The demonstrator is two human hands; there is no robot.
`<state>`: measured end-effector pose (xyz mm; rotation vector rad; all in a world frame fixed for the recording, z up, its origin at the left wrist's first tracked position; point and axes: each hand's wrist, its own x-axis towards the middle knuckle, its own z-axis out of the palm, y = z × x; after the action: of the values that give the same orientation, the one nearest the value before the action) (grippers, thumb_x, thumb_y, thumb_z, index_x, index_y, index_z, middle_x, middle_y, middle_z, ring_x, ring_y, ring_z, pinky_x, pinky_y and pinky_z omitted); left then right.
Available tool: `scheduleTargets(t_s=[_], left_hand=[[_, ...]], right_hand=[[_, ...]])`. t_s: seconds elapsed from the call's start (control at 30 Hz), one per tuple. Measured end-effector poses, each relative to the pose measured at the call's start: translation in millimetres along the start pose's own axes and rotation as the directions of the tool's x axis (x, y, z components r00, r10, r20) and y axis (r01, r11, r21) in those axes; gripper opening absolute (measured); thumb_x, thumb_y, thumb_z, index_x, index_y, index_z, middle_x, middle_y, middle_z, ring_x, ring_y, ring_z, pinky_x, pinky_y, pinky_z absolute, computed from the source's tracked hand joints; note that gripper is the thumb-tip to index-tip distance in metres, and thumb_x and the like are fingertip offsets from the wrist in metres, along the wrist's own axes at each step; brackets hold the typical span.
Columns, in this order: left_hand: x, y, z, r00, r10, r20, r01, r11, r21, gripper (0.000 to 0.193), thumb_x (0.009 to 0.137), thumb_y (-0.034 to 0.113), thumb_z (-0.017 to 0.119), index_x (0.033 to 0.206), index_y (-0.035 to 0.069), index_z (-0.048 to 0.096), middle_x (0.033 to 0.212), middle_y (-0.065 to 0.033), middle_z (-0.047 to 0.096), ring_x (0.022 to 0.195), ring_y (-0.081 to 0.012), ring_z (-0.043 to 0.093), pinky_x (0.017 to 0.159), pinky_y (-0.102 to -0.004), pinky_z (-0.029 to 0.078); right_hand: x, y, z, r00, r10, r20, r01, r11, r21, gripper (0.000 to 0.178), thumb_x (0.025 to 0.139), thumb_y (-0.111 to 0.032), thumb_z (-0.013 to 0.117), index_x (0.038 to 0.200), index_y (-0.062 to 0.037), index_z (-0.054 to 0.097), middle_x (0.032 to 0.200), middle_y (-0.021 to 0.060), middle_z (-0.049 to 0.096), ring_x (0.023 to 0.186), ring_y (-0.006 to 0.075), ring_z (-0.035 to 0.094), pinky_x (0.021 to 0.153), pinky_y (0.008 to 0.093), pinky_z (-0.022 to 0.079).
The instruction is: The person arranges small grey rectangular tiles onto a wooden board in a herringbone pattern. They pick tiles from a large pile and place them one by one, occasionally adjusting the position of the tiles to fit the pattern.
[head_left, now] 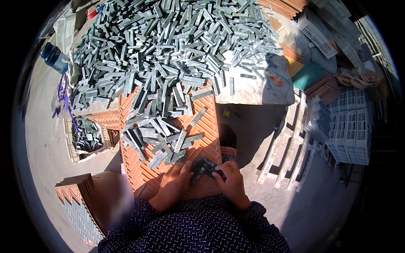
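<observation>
In shade at the near end of an orange plastic tray [202, 145] with herringbone ridges, a small cluster of dark stone strips [204, 167] lies between my hands. My left hand [175, 182] rests at the left side of the cluster, its bent fingers against the strips and its thumb mostly hidden. On the other side, my right hand [231, 179] pinches the cluster's right edge between thumb and fingers. Loose grey-green stone strips [157, 126] cover the middle and far part of the tray.
A big heap of stone strips [168, 42] spreads over the table [257, 92] ahead. On the left are a crate of strips [87, 139], a blue-lidded bottle [55, 58] and stacked trays [80, 202]. A wooden pallet [291, 145] and white crates [349, 126] stand right.
</observation>
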<state>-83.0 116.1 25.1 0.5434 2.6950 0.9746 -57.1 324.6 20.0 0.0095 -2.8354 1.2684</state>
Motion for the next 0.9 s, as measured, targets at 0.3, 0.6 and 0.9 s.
scheduleTargets(t_s=[0.3,0.6,0.9], left_hand=[[8.2,-1.5,4.9,0.997,0.074,-0.021,-0.074,0.997,0.016,0.032,0.086,0.015,0.061,0.116,0.006,0.054,0.092,-0.0121,0.059,0.078,-0.0301,0.063,0.055,-0.0402,0.052],[8.8,-0.7,6.6,0.991,0.055,-0.124,-0.051,0.998,0.038,0.026,0.082,0.015,0.066,0.105,0.008,0.060,0.090,-0.0101,0.061,0.066,-0.0319,0.064,0.056,-0.0407,0.053],[11.8,5.7,1.5,0.991,0.023,-0.132,-0.017,0.999,0.047,0.026,0.081,0.014,0.066,0.106,0.008,0.060,0.090,-0.0108,0.061,0.076,-0.0318,0.063,0.062,-0.0419,0.052]], right_hand=[[-1.3,1.6,4.7,0.997,0.078,0.019,-0.080,0.992,0.096,0.018,0.074,-0.002,0.071,0.088,-0.0048,0.060,0.090,0.0110,0.056,0.074,0.0284,0.060,0.061,0.0354,0.047],[8.9,-2.7,5.4,0.995,0.100,-0.028,-0.099,0.995,0.033,0.038,0.074,-0.013,0.076,0.104,-0.0039,0.056,0.099,0.0137,0.053,0.086,0.0308,0.059,0.071,0.0373,0.049],[9.3,-4.6,8.8,0.996,0.086,-0.027,-0.086,0.996,-0.003,0.038,0.072,-0.011,0.076,0.103,-0.0055,0.054,0.099,0.0132,0.053,0.087,0.0313,0.058,0.072,0.0386,0.049]])
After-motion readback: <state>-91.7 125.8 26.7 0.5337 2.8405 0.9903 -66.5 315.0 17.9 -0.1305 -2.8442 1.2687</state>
